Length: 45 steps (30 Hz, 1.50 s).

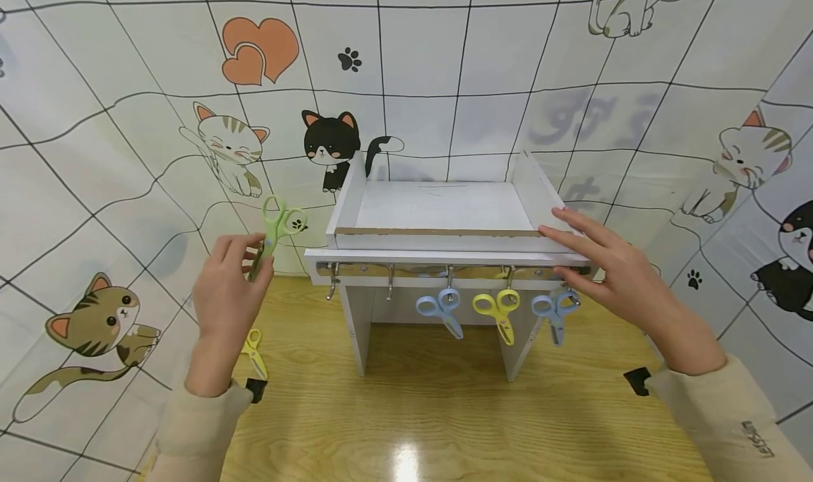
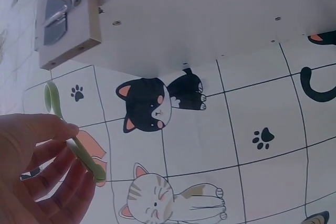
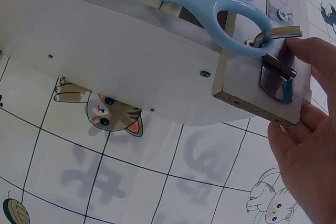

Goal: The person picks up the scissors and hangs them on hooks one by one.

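Observation:
My left hand (image 1: 229, 284) pinches a pair of green scissors (image 1: 272, 233) by the blade end, handle loops pointing up, left of a small white shelf (image 1: 438, 243). In the left wrist view, the scissors (image 2: 84, 156) appear nearly edge-on between thumb and fingers. My right hand (image 1: 619, 274) rests with extended fingers on the shelf's right end. Beside it, light-blue scissors (image 1: 557, 324) hang by a loop on a metal hook (image 3: 286, 33). Yellow scissors (image 1: 504, 324) and another light-blue pair (image 1: 452, 324) hang farther left along the rail.
Two bare hooks, one at the far left (image 1: 332, 282) and one beside it (image 1: 390, 283), show on the rail. Another yellow pair of scissors (image 1: 257, 358) lies on the wood-look tabletop (image 1: 438, 418) near my left wrist. A cat-patterned sheet (image 1: 425, 58) stands behind and at the sides.

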Tool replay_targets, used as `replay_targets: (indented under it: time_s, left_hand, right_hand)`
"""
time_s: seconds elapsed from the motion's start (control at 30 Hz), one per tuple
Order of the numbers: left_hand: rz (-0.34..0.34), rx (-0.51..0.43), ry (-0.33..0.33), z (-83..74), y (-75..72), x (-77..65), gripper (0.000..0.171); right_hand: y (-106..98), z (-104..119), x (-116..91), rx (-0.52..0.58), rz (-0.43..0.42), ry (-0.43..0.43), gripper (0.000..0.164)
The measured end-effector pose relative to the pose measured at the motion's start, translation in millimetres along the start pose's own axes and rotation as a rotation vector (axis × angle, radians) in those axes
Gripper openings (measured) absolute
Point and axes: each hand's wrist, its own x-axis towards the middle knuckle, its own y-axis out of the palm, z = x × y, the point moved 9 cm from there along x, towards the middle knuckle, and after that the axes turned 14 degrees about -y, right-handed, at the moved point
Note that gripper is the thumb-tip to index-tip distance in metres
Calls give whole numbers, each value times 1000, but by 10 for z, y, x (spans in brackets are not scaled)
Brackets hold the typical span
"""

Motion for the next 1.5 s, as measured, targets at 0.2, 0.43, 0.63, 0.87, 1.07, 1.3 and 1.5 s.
replay_targets:
  time_s: [0.2,0.43,0.63,0.87,1.07,1.3,1.5]
  left_hand:
    - [-51,-60,66,-261,-208,-70,32]
    - [-86,-116,145,-538,-382,-204,37]
    - [-41,-121,184,-668,-388,-336,36]
    - [2,-130,222,-754,-359,-502,35]
    - [10,-143,269,-810,-313,-630,37]
    - [37,-137,303,-856,-204,-769,37]
    - [49,-116,315,-877,-93,-889,41]
  right_hand:
    - [3,-1,2,0,1,-2,65]
    - [3,6,9,15,-3,-14,60]
    - [3,12,11,17,1,-17,62]
    - [5,9,9,20,-6,-23,56]
    - [2,-1,4,17,-17,-23,48]
    - [4,1,7,20,-21,-28,48]
    - [11,2,3,11,-17,-25,48]
